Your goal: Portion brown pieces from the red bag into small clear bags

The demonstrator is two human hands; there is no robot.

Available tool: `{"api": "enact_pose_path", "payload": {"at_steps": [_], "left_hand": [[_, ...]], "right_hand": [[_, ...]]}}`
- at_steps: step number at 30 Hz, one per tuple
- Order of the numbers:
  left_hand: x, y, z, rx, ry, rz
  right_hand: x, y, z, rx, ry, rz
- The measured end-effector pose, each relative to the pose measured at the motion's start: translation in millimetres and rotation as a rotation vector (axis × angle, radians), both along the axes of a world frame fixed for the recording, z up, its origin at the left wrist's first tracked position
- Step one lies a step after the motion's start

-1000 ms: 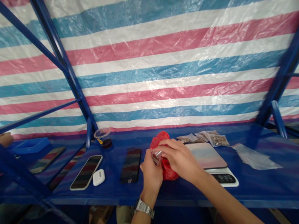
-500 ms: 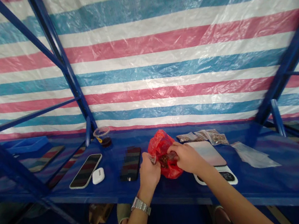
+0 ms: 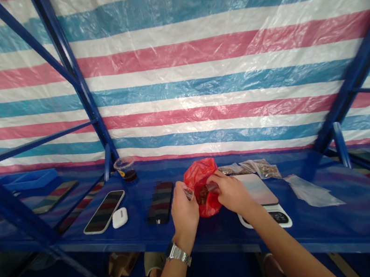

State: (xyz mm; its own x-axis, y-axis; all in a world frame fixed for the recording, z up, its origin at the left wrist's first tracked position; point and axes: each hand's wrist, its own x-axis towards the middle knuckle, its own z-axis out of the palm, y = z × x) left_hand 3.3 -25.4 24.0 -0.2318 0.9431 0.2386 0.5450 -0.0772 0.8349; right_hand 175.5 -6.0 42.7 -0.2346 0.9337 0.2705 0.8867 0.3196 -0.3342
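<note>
A red plastic bag (image 3: pixel 199 175) with dark brown pieces inside stands open on the blue shelf (image 3: pixel 144 233). My left hand (image 3: pixel 184 214), with a metal watch on the wrist, pinches a small clear bag (image 3: pixel 189 192) just left of the red bag. My right hand (image 3: pixel 231 193) is at the red bag's mouth, its fingers closed on a small dark brown piece (image 3: pixel 212 186). A flat kitchen scale (image 3: pixel 261 201) lies directly right of my right hand.
Two phones (image 3: pixel 103 212) (image 3: pixel 160 202) and a white earbud case (image 3: pixel 119 217) lie left of the hands. A clear cup (image 3: pixel 125 168) stands behind them, small filled bags (image 3: pixel 260 168) behind the scale, empty clear bags (image 3: pixel 312 192) at right. Blue frame posts (image 3: pixel 73 77) rise on both sides.
My right hand went from the clear bag by my left hand into the red bag and has come up at its mouth with a dark piece. The left hand stayed put.
</note>
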Motion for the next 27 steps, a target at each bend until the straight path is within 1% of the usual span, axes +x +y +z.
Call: {"api": "enact_pose_path", "payload": {"at_steps": [4, 7, 9, 12, 14, 16, 17, 19, 22, 23, 25, 27], "left_hand": [[-3.8, -12.1, 3.5, -0.054, 0.140, 0.057], [-9.3, -21.1, 1.5, -0.087, 0.174, 0.025], [-12.7, -24.3, -3.3, -0.125, 0.110, -0.052], [-14.2, -23.7, -12.6, -0.178, -0.071, -0.166], [-12.5, -20.7, -17.2, -0.192, -0.172, -0.162], [-9.7, -16.8, -19.1, -0.187, -0.235, -0.135], [-8.3, -14.8, -19.2, -0.178, -0.249, -0.129], [-5.7, -11.5, -17.9, -0.142, -0.250, -0.126], [-2.5, -9.0, -14.8, -0.069, -0.239, -0.130], [-1.4, -8.9, -13.7, -0.050, -0.241, -0.135], [0.8, -9.1, -11.9, -0.026, -0.254, -0.152], [3.0, -9.5, -10.3, -0.008, -0.264, -0.179]], "right_hand": [[5.6, -5.8, 4.2, -0.027, 0.197, 0.194], [6.3, -13.8, 6.6, -0.087, 0.332, 0.322], [6.0, -19.5, 7.1, -0.149, 0.392, 0.370], [6.1, -25.5, 6.0, -0.262, 0.423, 0.404], [6.8, -26.5, 4.7, -0.329, 0.431, 0.426], [8.2, -25.6, 4.2, -0.351, 0.434, 0.438], [9.1, -24.8, 4.5, -0.336, 0.430, 0.420], [10.7, -23.5, 6.1, -0.271, 0.363, 0.317], [11.3, -24.1, 8.6, -0.163, 0.124, 0.078], [10.7, -24.9, 9.0, -0.145, 0.040, 0.028], [8.8, -26.5, 8.5, -0.133, -0.073, 0.000], [6.6, -27.3, 6.7, -0.132, -0.113, 0.007]]}}
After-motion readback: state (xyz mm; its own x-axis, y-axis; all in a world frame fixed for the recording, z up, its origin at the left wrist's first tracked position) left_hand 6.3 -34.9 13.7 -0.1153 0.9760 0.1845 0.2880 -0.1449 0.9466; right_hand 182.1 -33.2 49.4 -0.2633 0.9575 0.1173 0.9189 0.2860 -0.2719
